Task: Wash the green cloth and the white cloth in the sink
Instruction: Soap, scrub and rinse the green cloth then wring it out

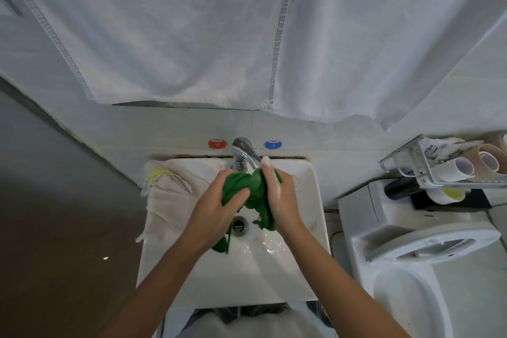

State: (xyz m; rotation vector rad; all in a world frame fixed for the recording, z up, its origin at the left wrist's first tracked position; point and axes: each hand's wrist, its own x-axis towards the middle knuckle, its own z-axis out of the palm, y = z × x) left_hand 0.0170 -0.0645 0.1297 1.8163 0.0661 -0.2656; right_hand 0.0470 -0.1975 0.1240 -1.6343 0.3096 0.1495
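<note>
Both bare forearms reach over the white ceramic sink (307,228), left hand (216,208) and soapy right hand (279,195) with fingers curled round the bunched green cloth (247,186) between them under the chrome tap (244,155); the cream-white cloth (164,195) drapes the sink's left rim

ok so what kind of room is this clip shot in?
Most likely a small home bathroom. A white wall-mounted sink with a chrome tap sits right beside a toilet, and a large white towel hangs on the tiled wall above. Both hands scrub a green cloth over the basin.
</note>
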